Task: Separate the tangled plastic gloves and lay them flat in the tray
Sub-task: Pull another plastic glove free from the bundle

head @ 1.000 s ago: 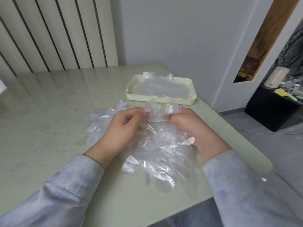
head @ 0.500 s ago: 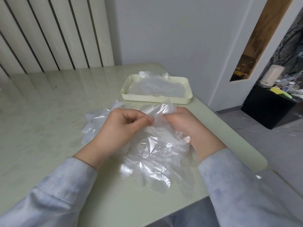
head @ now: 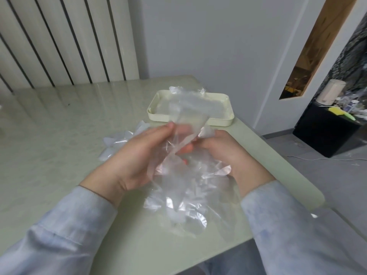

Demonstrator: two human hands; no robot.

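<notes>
Pinching one clear, thin plastic glove [head: 188, 124] from both sides, two hands on it, raised off the table and blurred, right in line with the tray's near rim. On the left hand [head: 143, 155], thumb up and fingers curled, nipping the film at its left edge. On the right hand [head: 224, 153], fingers curled inward, gripping the same film lower down on its right side.

Directly below, one tangled heap of clear crinkled plastic gloves [head: 184, 197] on the tabletop: glossy, creased, flaring into finger shapes at the near end, too knotted to count. Just past the left hand, a second, smaller bunch of clear gloves [head: 119, 141], partly hidden by that hand, low against the surface.

Further out, one cream rectangular plastic tray [head: 218, 122], rounded corners, low rim, near the table's far right corner. Inside it, a flattened layer of clear gloves [head: 218, 108], number impossible to tell.

Under it all, one pale green glossy tabletop [head: 59, 135], faintly speckled. At the bottom, two light blue fabric sleeves [head: 79, 225].

Behind, white vertical wall slats [head: 59, 40] with dark gaps. Off right, one black box-shaped cabinet [head: 325, 133] topped by a white cylindrical container [head: 330, 94] and clutter.
</notes>
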